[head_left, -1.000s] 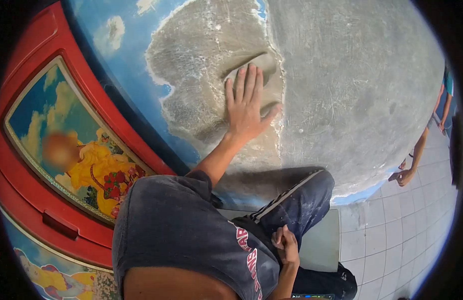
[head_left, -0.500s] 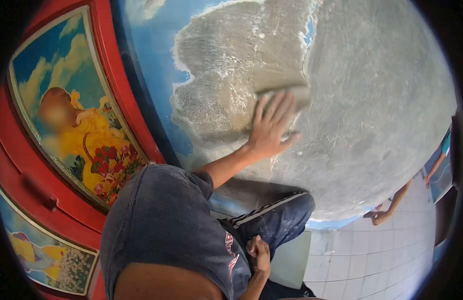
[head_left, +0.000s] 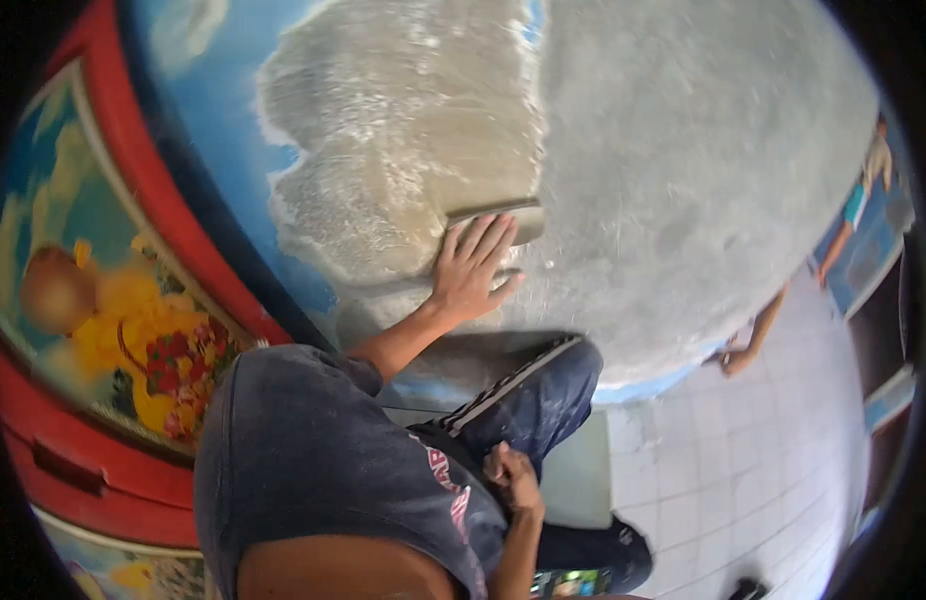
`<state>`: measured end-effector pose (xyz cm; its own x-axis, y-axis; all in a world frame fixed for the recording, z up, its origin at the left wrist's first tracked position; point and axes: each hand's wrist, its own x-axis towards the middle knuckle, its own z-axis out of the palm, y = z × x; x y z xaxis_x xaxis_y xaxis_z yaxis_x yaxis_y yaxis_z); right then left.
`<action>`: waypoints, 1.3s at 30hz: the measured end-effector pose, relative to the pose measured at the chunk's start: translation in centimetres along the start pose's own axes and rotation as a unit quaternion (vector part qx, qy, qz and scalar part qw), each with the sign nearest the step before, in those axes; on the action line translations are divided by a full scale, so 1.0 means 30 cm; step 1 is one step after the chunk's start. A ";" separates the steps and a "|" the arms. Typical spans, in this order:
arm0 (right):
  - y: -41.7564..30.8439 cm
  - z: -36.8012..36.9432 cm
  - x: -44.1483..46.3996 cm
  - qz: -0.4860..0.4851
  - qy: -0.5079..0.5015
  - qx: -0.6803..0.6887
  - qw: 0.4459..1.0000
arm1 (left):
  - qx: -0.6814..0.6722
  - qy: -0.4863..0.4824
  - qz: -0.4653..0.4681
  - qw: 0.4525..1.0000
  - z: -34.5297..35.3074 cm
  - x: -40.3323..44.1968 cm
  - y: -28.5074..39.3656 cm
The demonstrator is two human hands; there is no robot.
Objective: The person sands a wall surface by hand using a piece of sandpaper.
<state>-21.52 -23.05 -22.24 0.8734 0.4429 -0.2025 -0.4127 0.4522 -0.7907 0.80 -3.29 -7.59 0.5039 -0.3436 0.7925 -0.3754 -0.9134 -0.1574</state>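
Apparently for rubbing, the pad [head_left: 529,224] is held against the patch [head_left: 388,165] under the spread left hand [head_left: 469,278]; the right hand [head_left: 515,480] is curled. Even pressure seems needed next.

The left hand [head_left: 467,285] is lying flat mid-frame, thumb pointing rightward; the right hand [head_left: 515,480] is resting, fingers bent, at lower centre.

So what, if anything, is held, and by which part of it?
The left hand presses a flat greyish pad against the patchy surface, fingers over its outer face. The right hand is curled; whether it holds anything cannot be told.
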 end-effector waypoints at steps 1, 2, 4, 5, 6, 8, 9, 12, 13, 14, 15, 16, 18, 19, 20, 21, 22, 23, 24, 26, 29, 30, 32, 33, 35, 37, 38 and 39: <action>0.007 -0.004 0.007 -0.004 -0.004 0.004 1.000 | 0.000 -0.022 0.004 1.000 0.015 -0.059 -0.001; 0.013 -0.014 0.004 -0.004 -0.007 0.005 1.000 | -0.012 -0.038 0.021 0.999 0.012 -0.091 -0.006; 0.005 -0.013 -0.001 0.015 -0.010 0.019 1.000 | 0.022 -0.093 -0.004 0.995 -0.012 -0.113 -0.026; 0.006 -0.016 -0.002 0.009 -0.017 0.013 1.000 | 0.041 -0.106 -0.020 0.993 -0.027 -0.099 -0.042; -0.003 -0.009 -0.007 0.012 -0.018 0.018 1.000 | 0.051 -0.061 -0.031 0.996 -0.048 -0.056 -0.068; -0.010 -0.009 -0.010 0.025 -0.020 0.025 0.999 | 0.065 -0.027 -0.041 0.997 -0.098 0.041 -0.106; -0.017 0.004 -0.012 0.021 -0.016 0.026 0.999 | 0.066 0.009 -0.056 0.996 -0.137 0.090 -0.119; -0.024 0.001 -0.008 0.028 -0.016 0.009 0.999 | 0.079 0.021 -0.065 0.995 -0.137 0.082 -0.116; -0.021 0.001 -0.007 0.028 -0.020 0.013 0.999 | 0.085 -0.001 -0.063 0.994 -0.116 0.064 -0.103; -0.019 0.000 -0.006 0.027 -0.017 0.004 0.999 | 0.088 -0.001 -0.060 0.994 -0.083 0.024 -0.094; -0.018 -0.001 -0.004 0.026 -0.013 -0.005 1.000 | 0.071 -0.023 -0.048 0.996 -0.042 -0.033 -0.085; -0.018 0.003 -0.003 0.025 -0.016 -0.003 1.000 | 0.054 -0.044 -0.036 0.997 -0.031 -0.064 -0.074; -0.019 0.004 -0.010 0.023 -0.021 0.015 0.999 | 0.055 -0.067 -0.039 0.995 -0.036 -0.077 -0.076; -0.021 0.001 -0.010 0.026 -0.022 0.017 0.999 | 0.058 -0.065 -0.040 0.995 -0.065 -0.051 -0.080; -0.020 0.002 -0.012 0.018 -0.021 0.017 0.999 | 0.061 -0.065 -0.042 0.995 -0.098 -0.028 -0.084; -0.018 0.004 -0.013 0.012 -0.020 0.018 1.000 | 0.074 -0.056 -0.049 0.994 -0.125 0.006 -0.095; -0.018 0.006 -0.012 0.017 -0.022 0.022 0.999 | 0.078 -0.062 -0.050 0.994 -0.139 0.037 -0.101; -0.019 0.007 -0.011 0.021 -0.016 0.005 1.000 | 0.074 -0.048 -0.066 0.994 -0.149 0.062 -0.105; -0.019 0.006 -0.009 0.023 -0.011 -0.012 1.000 | 0.071 -0.031 -0.081 0.994 -0.152 0.072 -0.107; -0.026 0.006 -0.004 0.021 -0.016 -0.018 0.999 | 0.059 -0.015 -0.070 0.996 -0.128 0.057 -0.086; -0.035 0.009 -0.007 0.015 -0.019 -0.019 1.000 | 0.099 -0.064 -0.027 0.993 -0.062 -0.012 -0.071; -0.033 0.008 -0.008 0.018 -0.017 -0.012 1.000 | 0.098 -0.063 -0.025 0.993 -0.053 -0.015 -0.071; -0.023 0.005 -0.011 0.024 -0.014 -0.005 1.000 | 0.041 -0.044 -0.041 0.997 -0.043 -0.029 -0.069; -0.019 0.004 -0.007 0.022 -0.018 -0.007 1.000 | 0.041 -0.045 -0.042 0.997 -0.044 -0.032 -0.067; -0.019 0.004 -0.006 0.019 -0.021 -0.009 1.000 | 0.041 -0.055 -0.044 0.997 -0.046 -0.027 -0.065; -0.024 0.014 -0.007 0.028 -0.020 -0.001 0.999 | 0.061 -0.077 -0.039 0.994 -0.051 -0.024 -0.065; -0.025 0.015 -0.004 0.027 -0.020 0.000 0.999 | 0.081 -0.098 -0.034 0.991 -0.053 -0.022 -0.065; -0.026 0.015 -0.001 0.033 -0.029 0.003 0.999 | 0.081 -0.099 -0.033 0.991 -0.054 -0.020 -0.064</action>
<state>-21.32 -23.06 -21.35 0.8279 0.5158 -0.2205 -0.4707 0.4250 -0.7732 -0.04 -0.97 -6.82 0.6719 -0.3044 0.6752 -0.2159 -0.9525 -0.2146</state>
